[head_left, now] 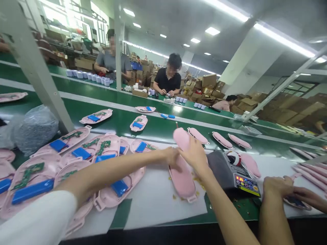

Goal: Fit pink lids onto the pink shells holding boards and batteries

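Shell handling was under way: the right hand (pixel 196 155) pinched a raised pink shell (pixel 181 137), while the left hand (pixel 171 156) touched a lower pink shell (pixel 182 184) on the counter (pixel 121 215), its exact grip unclear. Any shift seemingly called for keeping both steady.
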The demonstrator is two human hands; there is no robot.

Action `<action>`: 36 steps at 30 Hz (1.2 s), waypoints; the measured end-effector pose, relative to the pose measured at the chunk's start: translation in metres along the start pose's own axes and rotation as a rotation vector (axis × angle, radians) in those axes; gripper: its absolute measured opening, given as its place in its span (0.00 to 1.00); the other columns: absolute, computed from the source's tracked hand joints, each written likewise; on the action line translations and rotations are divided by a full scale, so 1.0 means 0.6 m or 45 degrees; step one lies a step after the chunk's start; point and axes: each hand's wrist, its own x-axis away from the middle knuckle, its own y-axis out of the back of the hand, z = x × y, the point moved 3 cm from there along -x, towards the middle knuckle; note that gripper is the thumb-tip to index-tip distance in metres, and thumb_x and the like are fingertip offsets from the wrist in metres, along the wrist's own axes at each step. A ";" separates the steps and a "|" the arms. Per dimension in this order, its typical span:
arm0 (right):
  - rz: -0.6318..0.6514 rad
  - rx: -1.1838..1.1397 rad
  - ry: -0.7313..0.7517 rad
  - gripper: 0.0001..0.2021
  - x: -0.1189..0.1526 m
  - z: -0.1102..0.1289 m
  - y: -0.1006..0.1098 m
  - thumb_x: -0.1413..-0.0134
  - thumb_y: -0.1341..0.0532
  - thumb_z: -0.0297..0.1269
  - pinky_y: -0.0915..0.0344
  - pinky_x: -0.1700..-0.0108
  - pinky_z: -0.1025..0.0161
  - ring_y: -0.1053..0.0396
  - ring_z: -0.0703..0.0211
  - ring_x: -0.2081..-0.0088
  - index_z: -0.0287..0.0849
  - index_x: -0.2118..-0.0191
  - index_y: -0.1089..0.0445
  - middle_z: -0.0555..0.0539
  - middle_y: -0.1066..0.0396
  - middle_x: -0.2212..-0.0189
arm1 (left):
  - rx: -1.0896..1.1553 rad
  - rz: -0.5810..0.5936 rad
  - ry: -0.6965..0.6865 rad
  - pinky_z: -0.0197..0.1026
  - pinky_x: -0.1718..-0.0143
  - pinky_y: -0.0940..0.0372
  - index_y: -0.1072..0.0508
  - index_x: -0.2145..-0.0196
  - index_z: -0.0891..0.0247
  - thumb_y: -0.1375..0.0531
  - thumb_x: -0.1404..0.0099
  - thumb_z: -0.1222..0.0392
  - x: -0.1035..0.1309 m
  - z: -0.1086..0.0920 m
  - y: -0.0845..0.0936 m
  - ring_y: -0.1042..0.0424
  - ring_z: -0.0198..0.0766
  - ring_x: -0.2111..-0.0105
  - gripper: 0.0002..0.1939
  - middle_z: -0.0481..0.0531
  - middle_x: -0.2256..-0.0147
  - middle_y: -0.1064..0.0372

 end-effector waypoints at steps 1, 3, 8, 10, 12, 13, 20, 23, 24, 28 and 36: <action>0.154 0.077 -0.025 0.31 -0.057 0.008 -0.019 0.46 0.36 0.45 0.35 0.49 0.44 0.33 0.35 0.47 0.34 0.40 0.41 0.27 0.32 0.50 | 0.011 0.029 0.057 0.43 0.60 0.34 0.28 0.54 0.68 0.27 0.56 0.48 0.016 -0.005 -0.007 0.27 0.53 0.59 0.34 0.62 0.58 0.26; 0.246 0.028 -0.067 0.31 -0.156 0.024 -0.054 0.51 0.31 0.45 0.35 0.49 0.46 0.30 0.37 0.50 0.32 0.45 0.35 0.26 0.30 0.52 | 0.089 0.011 0.237 0.42 0.65 0.34 0.31 0.51 0.67 0.28 0.56 0.50 0.068 -0.009 -0.020 0.26 0.52 0.61 0.36 0.61 0.57 0.26; 0.268 -0.180 -0.185 0.38 -0.237 0.028 -0.109 0.59 0.27 0.48 0.35 0.48 0.47 0.31 0.38 0.49 0.30 0.45 0.34 0.28 0.29 0.51 | 0.137 -0.191 0.619 0.55 0.49 0.32 0.32 0.45 0.58 0.41 0.41 0.45 0.219 0.037 -0.054 0.28 0.55 0.49 0.29 0.58 0.49 0.28; 0.203 -0.211 -0.147 0.39 -0.170 0.010 -0.111 0.54 0.29 0.48 0.39 0.42 0.48 0.36 0.41 0.42 0.36 0.38 0.40 0.31 0.34 0.43 | 0.080 -0.312 0.590 0.57 0.45 0.33 0.32 0.44 0.58 0.44 0.39 0.42 0.251 0.053 -0.079 0.31 0.57 0.44 0.29 0.58 0.45 0.30; 0.031 -0.319 -0.151 0.26 -0.052 -0.037 -0.097 0.42 0.38 0.48 0.38 0.42 0.52 0.36 0.48 0.43 0.44 0.40 0.37 0.39 0.31 0.45 | 0.033 -0.419 0.531 0.57 0.44 0.33 0.30 0.44 0.58 0.47 0.36 0.42 0.267 0.059 -0.111 0.32 0.57 0.42 0.28 0.59 0.43 0.32; -0.185 -0.509 -0.228 0.18 0.018 -0.075 -0.081 0.38 0.43 0.47 0.34 0.47 0.54 0.31 0.50 0.50 0.44 0.48 0.31 0.42 0.27 0.53 | 0.022 -0.454 0.511 0.57 0.44 0.32 0.30 0.44 0.58 0.50 0.35 0.42 0.271 0.060 -0.126 0.32 0.56 0.42 0.28 0.59 0.42 0.33; -0.989 -1.524 -1.295 0.29 0.303 -0.351 -0.044 0.62 0.33 0.65 0.29 0.75 0.63 0.30 0.61 0.76 0.42 0.70 0.36 0.51 0.31 0.77 | 0.000 -0.382 0.509 0.54 0.44 0.31 0.35 0.38 0.60 0.52 0.33 0.40 0.263 0.029 -0.148 0.33 0.54 0.41 0.32 0.58 0.40 0.35; -0.865 -1.670 -1.242 0.32 0.270 -0.367 -0.054 0.70 0.29 0.65 0.26 0.75 0.62 0.27 0.58 0.73 0.40 0.70 0.33 0.47 0.28 0.75 | -0.022 -0.308 0.508 0.55 0.43 0.32 0.36 0.38 0.61 0.54 0.33 0.39 0.257 0.011 -0.135 0.33 0.53 0.41 0.34 0.58 0.40 0.35; -0.844 -1.709 -1.226 0.32 0.259 -0.366 -0.056 0.71 0.28 0.64 0.26 0.75 0.63 0.26 0.58 0.73 0.40 0.70 0.33 0.47 0.28 0.76 | -0.032 -0.312 0.495 0.54 0.43 0.32 0.36 0.38 0.61 0.54 0.33 0.39 0.256 0.007 -0.133 0.33 0.53 0.41 0.34 0.58 0.41 0.34; -0.804 -1.767 -1.184 0.28 0.244 -0.362 -0.052 0.69 0.26 0.59 0.26 0.75 0.64 0.28 0.61 0.75 0.40 0.73 0.33 0.48 0.29 0.77 | -0.065 -0.372 0.447 0.51 0.46 0.30 0.34 0.39 0.59 0.52 0.32 0.41 0.257 0.004 -0.130 0.31 0.52 0.43 0.31 0.57 0.42 0.32; -0.680 -1.589 -1.131 0.18 0.253 -0.362 -0.014 0.58 0.30 0.49 0.29 0.78 0.67 0.30 0.63 0.77 0.39 0.73 0.31 0.46 0.27 0.77 | -0.044 -0.407 0.413 0.52 0.49 0.29 0.33 0.40 0.62 0.52 0.32 0.43 0.257 -0.008 -0.126 0.28 0.54 0.47 0.30 0.60 0.45 0.30</action>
